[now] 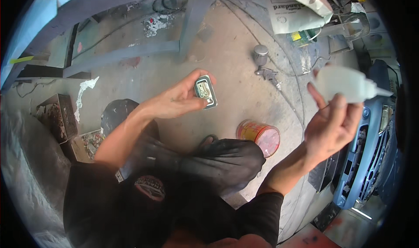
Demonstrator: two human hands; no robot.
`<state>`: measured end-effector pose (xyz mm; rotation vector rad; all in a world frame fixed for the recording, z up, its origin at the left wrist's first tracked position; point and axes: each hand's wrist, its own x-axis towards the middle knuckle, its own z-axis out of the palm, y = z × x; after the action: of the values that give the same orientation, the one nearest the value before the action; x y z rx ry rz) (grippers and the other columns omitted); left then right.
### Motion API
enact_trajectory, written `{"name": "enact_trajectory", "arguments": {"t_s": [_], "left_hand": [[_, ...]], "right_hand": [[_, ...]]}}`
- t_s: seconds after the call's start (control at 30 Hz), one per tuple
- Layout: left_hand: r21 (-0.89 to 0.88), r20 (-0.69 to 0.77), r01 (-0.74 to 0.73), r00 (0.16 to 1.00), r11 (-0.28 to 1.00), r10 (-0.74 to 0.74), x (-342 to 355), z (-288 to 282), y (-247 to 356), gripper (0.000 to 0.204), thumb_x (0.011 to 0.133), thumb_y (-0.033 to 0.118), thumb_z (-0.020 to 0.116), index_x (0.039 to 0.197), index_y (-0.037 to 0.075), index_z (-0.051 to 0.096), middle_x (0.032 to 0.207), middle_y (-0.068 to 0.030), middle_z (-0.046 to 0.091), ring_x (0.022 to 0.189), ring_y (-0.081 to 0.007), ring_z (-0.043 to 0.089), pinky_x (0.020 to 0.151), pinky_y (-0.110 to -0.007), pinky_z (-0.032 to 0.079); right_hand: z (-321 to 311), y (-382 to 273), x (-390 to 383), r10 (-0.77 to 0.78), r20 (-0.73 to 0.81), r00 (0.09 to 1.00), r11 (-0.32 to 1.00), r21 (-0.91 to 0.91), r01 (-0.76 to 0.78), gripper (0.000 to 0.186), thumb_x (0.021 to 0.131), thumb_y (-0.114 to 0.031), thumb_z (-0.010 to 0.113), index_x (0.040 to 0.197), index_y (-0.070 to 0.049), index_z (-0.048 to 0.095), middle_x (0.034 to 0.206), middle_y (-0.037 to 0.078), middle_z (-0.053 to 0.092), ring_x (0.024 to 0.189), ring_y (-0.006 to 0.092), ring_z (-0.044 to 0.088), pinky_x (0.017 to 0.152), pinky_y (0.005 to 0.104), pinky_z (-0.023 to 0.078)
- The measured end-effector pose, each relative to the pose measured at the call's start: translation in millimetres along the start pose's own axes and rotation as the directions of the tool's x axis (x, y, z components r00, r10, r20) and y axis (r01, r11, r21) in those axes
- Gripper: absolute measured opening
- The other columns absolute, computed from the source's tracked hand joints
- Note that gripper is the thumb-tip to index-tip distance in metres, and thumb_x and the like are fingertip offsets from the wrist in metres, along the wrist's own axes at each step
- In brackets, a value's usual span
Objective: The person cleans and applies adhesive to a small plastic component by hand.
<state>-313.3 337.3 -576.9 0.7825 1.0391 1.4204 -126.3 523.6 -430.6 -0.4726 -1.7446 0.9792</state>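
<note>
My left hand [174,100] is closed round a small rectangular piece with rounded corners [205,92]. It has a dark rim and a pale recessed face; its exact kind cannot be made out. My right hand [329,128], raised on the right, grips a whitish translucent squeeze bottle [342,83]. The bottle lies sideways, its pointed nozzle aimed right. Fingers and thumb press on its lower side. The two hands are well apart.
A red and yellow tin [252,132] sits by my knee. Beyond it lies a spray gun [267,71] with a hose across the floor. A blue car bumper [358,160] stands at right, a metal frame [126,56] at far left. Debris fills a box [56,117].
</note>
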Motion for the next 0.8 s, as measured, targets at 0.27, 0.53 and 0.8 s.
{"name": "enact_trajectory", "arguments": {"t_s": [0.27,0.53,0.8], "left_hand": [[0.352,0.033,0.106,0.991,0.930,-0.126,3.9,10.8,4.6,0.052,0.086,-0.004,0.057,0.134,0.010,0.041,0.092,0.0033,0.052,0.077,-0.0050,0.049,0.064,-0.024,0.041],[0.518,0.050,0.064,0.993,0.853,-0.105,9.1,12.6,-9.7,0.052,0.084,0.000,0.060,0.132,0.010,0.043,0.084,0.0010,0.054,0.066,-0.0056,0.048,0.055,-0.023,0.038],[0.520,0.043,0.168,0.974,0.838,-0.222,14.1,13.8,-6.3,0.051,0.085,0.001,0.061,0.132,0.010,0.043,0.080,0.0018,0.052,0.063,-0.0055,0.047,0.054,-0.024,0.036]], "right_hand": [[-37.5,78.4,-97.2,0.243,0.435,0.867,0.939,-0.331,-0.096,0.033,0.086,0.000,0.073,0.118,0.001,0.064,0.119,0.014,0.070,0.103,0.0194,0.069,0.083,0.0303,0.057],[-25.3,86.4,-105.7,0.206,0.677,0.707,0.889,-0.431,0.153,0.038,0.082,0.000,0.074,0.118,-0.002,0.063,0.123,0.018,0.065,0.106,0.0359,0.068,0.082,0.0409,0.057],[-23.2,82.0,-94.7,0.146,0.772,0.618,0.764,-0.485,0.426,0.043,0.080,0.000,0.073,0.121,-0.002,0.061,0.125,0.018,0.062,0.103,0.0343,0.068,0.077,0.0417,0.060]]}}
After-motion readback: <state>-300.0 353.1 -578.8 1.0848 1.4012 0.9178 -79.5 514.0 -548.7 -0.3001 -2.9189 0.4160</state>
